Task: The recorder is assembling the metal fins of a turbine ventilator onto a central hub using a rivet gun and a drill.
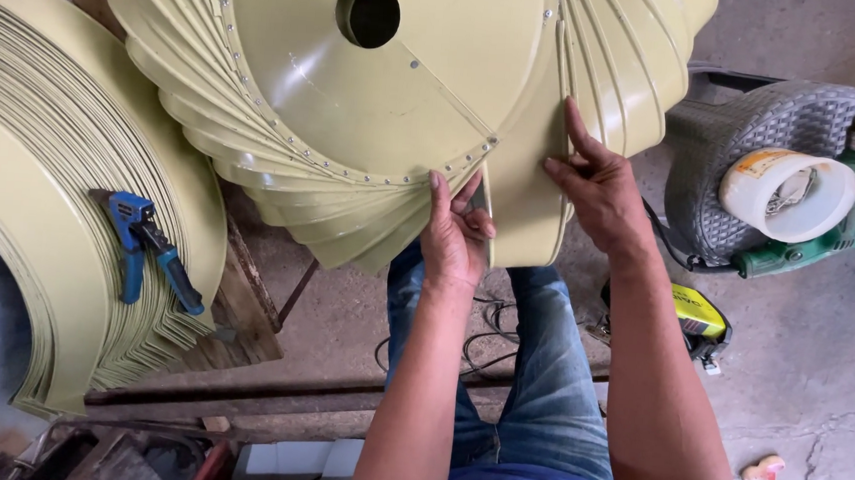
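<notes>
The left hand (455,234) pinches one curved blade (525,212) of the olive ventilator dome (398,88); the right hand (597,187) presses it with open fingers.

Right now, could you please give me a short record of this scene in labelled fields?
Left hand: fingers pinching the lower edge of the loose curved blade
Right hand: fingertips pressing the same blade's right edge
Main piece: pale yellow-green ventilator turbine, riveted disc with a round centre hole
Left side: stack of matching curved blades with a blue rivet tool lying on it
Right side: green power drill and white tub on a grey woven stool
Floor: concrete, cable near the knees
</notes>
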